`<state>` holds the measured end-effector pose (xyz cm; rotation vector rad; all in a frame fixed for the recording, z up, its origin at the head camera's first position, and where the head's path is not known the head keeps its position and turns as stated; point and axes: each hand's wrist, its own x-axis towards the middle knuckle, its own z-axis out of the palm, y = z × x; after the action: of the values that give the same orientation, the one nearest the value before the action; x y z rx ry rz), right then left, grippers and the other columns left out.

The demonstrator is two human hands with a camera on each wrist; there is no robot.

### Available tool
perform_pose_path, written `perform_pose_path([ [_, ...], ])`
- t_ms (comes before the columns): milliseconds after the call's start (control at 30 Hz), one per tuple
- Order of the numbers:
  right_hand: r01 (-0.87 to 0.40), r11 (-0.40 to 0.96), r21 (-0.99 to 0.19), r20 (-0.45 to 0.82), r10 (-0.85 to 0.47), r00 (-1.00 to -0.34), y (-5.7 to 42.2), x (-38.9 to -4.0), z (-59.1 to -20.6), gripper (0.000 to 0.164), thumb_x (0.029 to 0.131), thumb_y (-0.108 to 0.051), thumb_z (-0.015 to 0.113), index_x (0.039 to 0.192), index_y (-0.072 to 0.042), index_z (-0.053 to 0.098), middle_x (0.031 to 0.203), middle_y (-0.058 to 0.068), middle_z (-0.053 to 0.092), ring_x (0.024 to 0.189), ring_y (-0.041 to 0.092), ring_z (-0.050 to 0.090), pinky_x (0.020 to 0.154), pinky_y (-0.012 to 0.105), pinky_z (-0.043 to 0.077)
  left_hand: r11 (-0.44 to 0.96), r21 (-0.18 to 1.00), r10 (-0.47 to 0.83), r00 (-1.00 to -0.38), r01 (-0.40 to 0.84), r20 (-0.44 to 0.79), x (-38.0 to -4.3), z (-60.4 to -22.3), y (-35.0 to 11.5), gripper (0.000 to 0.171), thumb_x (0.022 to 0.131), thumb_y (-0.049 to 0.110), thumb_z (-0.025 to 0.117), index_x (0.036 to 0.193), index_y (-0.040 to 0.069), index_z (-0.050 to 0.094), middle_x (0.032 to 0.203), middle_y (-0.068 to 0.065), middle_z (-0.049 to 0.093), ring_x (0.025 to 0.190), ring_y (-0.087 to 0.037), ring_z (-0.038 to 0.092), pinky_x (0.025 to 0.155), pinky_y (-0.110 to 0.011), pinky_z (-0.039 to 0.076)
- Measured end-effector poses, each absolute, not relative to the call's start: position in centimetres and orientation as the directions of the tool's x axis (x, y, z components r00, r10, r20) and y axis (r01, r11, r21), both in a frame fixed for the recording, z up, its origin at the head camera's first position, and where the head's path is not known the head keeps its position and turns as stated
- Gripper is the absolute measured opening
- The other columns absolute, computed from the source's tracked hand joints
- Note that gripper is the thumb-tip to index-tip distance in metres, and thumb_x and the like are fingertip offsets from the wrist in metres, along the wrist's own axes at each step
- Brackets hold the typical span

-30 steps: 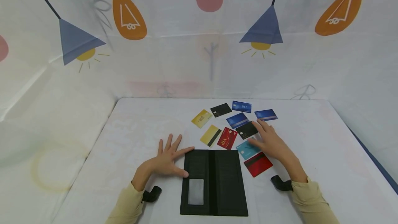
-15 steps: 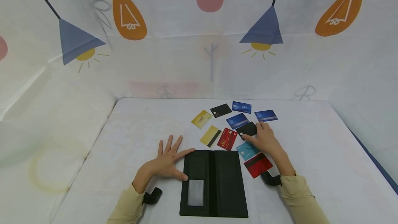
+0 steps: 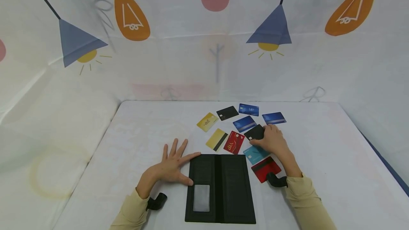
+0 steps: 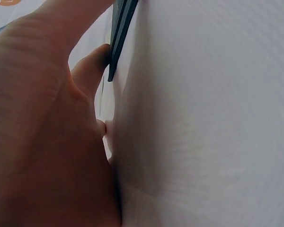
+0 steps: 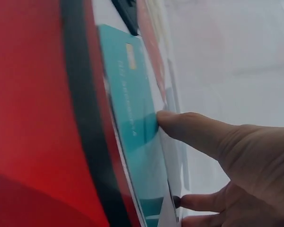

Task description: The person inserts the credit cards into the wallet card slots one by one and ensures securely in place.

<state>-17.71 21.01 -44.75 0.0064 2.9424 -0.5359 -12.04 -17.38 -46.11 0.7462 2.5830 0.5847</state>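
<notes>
A black wallet lies spread flat, a clear window in its left half. My left hand rests with fingers spread at the wallet's left edge; thumb and index finger touch it. With thumb and fingertips, my right hand grips a black card by its edges. Below that hand lie a teal card and a red card with a dark stripe. In the right wrist view the teal card is close to the thumb, and the black card is mostly hidden.
Farther back are a red VIP card, two gold cards, another black card and several blue cards. A white cloth covers the table, and a printed curtain stands behind it.
My right hand has moved slightly left and its thumb and fingers have closed on the black card, which has shifted and turned a little. The left hand and wallet have stayed in place.
</notes>
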Motion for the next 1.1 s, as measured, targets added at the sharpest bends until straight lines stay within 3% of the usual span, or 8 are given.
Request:
perform_pose_path([
  [167, 0.021, 0.921, -0.390, -0.169, -0.049, -0.984, 21.21, -17.73, -44.50, 0.086, 0.083, -0.039, 0.076, 0.133, 0.021, 0.040, 0.136, 0.042, 0.038, 0.123, 0.053, 0.040, 0.105, 0.063, 0.039, 0.774, 0.489, 0.566, -0.786, 0.402, -0.250, -12.04, -46.12, -17.39, 0.093, 0.073, 0.061, 0.079, 0.152, 0.037, 0.036, 0.166, -0.016, -0.004, 0.147, -0.046, -0.020, 0.110, -0.069, -0.017],
  [400, 0.003, 0.894, -0.449, -0.154, -0.074, -0.985, 21.68, -17.84, -44.37, 0.084, 0.081, -0.033, 0.078, 0.131, 0.020, 0.038, 0.123, 0.038, 0.045, 0.106, 0.045, 0.047, 0.094, 0.059, 0.047, 0.768, 0.500, 0.567, -0.788, 0.401, -0.239, -11.98, -45.94, -17.42, 0.093, 0.073, 0.060, 0.079, 0.152, 0.036, 0.037, 0.166, -0.017, -0.003, 0.147, -0.047, -0.019, 0.110, -0.069, -0.016],
  [600, -0.050, 0.868, -0.494, -0.110, -0.119, -0.987, 21.40, -18.00, -44.26, 0.077, 0.084, -0.021, 0.078, 0.137, 0.016, 0.037, 0.130, 0.035, 0.048, 0.112, 0.044, 0.051, 0.095, 0.059, 0.048, 0.763, 0.506, 0.569, -0.789, 0.401, -0.233, -11.95, -45.72, -17.41, 0.092, 0.073, 0.059, 0.079, 0.152, 0.034, 0.038, 0.166, -0.018, -0.002, 0.147, -0.048, -0.018, 0.110, -0.070, -0.016],
  [767, -0.121, 0.884, -0.452, -0.040, -0.156, -0.987, 21.05, -17.87, -44.08, 0.073, 0.085, -0.014, 0.075, 0.142, 0.009, 0.036, 0.138, 0.033, 0.044, 0.118, 0.045, 0.050, 0.096, 0.064, 0.046, 0.761, 0.510, 0.570, -0.789, 0.401, -0.230, -11.94, -45.65, -17.37, 0.092, 0.073, 0.059, 0.080, 0.151, 0.034, 0.039, 0.166, -0.018, -0.001, 0.147, -0.048, -0.018, 0.110, -0.069, -0.016],
  [1100, -0.175, 0.853, -0.491, 0.116, -0.135, -0.984, 20.94, -17.59, -44.17, 0.052, 0.093, 0.003, 0.058, 0.142, 0.000, 0.043, 0.131, 0.027, 0.050, 0.087, 0.034, 0.058, 0.083, 0.053, 0.056, 0.768, 0.501, 0.566, -0.788, 0.399, -0.241, -11.92, -45.74, -17.33, 0.093, 0.073, 0.060, 0.079, 0.152, 0.034, 0.038, 0.166, -0.018, -0.002, 0.147, -0.047, -0.019, 0.110, -0.069, -0.016],
])
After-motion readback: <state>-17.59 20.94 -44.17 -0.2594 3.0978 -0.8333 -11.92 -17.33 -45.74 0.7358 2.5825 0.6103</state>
